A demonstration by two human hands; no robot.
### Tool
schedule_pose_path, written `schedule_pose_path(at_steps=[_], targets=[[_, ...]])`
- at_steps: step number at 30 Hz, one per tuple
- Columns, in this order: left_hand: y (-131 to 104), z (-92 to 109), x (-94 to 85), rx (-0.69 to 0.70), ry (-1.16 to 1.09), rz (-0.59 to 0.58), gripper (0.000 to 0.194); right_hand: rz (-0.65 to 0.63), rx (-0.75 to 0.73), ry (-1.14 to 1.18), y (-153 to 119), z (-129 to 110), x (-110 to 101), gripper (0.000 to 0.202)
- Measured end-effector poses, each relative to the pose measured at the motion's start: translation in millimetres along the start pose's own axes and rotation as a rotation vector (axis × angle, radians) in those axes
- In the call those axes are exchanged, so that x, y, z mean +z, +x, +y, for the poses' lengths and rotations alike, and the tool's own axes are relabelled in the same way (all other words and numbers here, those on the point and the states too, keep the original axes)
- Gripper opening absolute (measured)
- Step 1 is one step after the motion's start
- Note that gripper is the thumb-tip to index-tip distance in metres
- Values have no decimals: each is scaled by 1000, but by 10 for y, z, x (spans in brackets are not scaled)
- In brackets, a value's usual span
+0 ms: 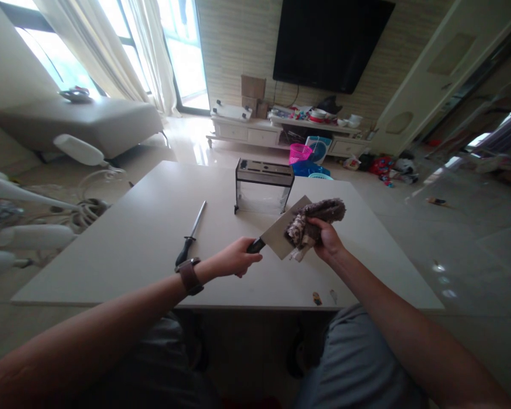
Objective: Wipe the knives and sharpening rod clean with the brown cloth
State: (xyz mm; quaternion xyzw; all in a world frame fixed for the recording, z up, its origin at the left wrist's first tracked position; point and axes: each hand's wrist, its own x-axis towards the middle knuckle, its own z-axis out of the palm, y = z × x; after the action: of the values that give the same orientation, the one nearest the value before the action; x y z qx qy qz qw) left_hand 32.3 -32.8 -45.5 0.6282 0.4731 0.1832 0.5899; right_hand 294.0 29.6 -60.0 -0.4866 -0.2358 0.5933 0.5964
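My left hand (237, 258) is closed around the black handle of a cleaver (277, 234), whose broad metal blade points away to the upper right. A crumpled brown-and-white cloth (330, 211) is bunched in my right hand (327, 241). The cloth lies against the blade and covers part of its right side. To the left on the white table (153, 227) rests a honing steel (191, 237) with a black handle, its rod pointing away from me. Beyond the cleaver stands a clear-sided knife block (262, 190) with a slotted dark top.
Two small items, one a yellow-and-black piece (316, 298), lie near the table's front edge. Past the table are a pink basket (300, 152) and a low white cabinet (249, 133). At the left are white lamp-like shapes (79, 149) and a grey bench (111, 122).
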Motion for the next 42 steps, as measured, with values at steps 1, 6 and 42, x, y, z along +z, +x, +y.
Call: schedule_pose_path(at_steps=[1,6,42], targets=[[1,-6,0,0,-6,-1,17,2,4,4,-2,0,4,17],[0,-27,-5,-2,-19,1,17,-6,4,11,-34,-6,42,19],[-15,-24,-5,-21,6,-3,15,-16,24,-19,-37,3,31,16]])
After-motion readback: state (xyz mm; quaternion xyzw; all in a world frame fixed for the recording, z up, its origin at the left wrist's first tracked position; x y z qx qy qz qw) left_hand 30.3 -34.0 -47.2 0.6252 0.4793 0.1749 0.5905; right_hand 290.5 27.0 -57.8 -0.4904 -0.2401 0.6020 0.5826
